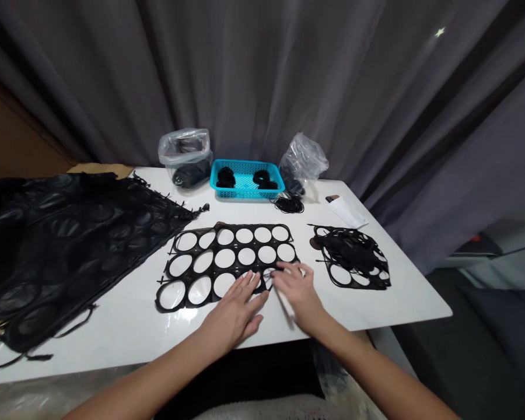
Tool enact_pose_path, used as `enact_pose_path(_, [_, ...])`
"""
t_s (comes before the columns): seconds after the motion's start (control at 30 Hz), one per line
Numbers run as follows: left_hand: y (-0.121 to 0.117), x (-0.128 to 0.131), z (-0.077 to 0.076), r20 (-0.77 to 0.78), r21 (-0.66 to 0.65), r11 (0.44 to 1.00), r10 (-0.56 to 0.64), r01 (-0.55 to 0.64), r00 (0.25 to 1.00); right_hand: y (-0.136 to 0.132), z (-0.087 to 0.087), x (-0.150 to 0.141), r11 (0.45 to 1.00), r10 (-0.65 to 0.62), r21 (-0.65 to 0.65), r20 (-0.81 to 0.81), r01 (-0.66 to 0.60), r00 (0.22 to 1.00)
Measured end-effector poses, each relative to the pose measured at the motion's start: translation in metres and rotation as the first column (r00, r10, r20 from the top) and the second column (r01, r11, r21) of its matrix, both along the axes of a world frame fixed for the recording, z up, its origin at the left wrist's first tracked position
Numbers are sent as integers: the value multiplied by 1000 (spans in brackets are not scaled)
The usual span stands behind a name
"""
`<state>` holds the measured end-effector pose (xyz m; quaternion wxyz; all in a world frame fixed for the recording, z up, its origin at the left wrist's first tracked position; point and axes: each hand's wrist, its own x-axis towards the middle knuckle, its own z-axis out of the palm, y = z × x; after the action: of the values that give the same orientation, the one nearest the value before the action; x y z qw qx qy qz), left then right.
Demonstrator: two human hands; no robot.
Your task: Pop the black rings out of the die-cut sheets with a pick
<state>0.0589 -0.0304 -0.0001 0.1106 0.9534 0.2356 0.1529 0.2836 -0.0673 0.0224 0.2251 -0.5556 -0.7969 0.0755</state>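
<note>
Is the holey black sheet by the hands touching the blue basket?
Apart. The head view shows a strip of white tabletop between the holey black sheet and the blue basket.

One left hand (234, 315), one right hand (300, 294), one bench (405, 291), one blue basket (247, 195), two clear bags (184, 146), one loose coil of black cord (289, 205). Central black sheet (245, 247), one: six round openings (244, 235) in far row, six in middle; near row partly hidden.

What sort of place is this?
It looks like a small work corner, though I can't tell if it's in a home or a workshop. A grey curtain hangs behind a white table, which holds a black sheet with round holes and a blue basket.
</note>
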Motion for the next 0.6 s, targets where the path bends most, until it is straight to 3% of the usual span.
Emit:
enact_pose_path(0.07, [0,-1,2,-17,-1,1000,-4,4,1000,21,5,21,976,-197,88,-9,197,980])
enact_pose_path(0.17, [-2,-4,6,-20,-15,1000,-15,15,1000,51,17,55,860,-473,179,-74,478,878])
enact_pose_path(0.27, [-1,-4,14,-17,-35,999,-15,15,1000,69,26,71,824,-552,46,-163,565,818])
enact_pose_path(0.33, [5,-2,19,-16,-47,999,3,-4,1000,72,26,66,853,-520,-125,-268,506,811])
enact_pose_path(0.43, [23,6,23,-20,-37,998,56,-57,998,71,20,41,908,-404,-291,-424,301,811])
enact_pose_path(0.53, [41,12,19,-79,12,997,75,-74,994,66,10,15,933,-285,-335,-474,128,833])
enact_pose_path(0.6, [46,14,15,-125,25,998,66,-64,990,64,4,6,941,-237,-329,-466,82,853])
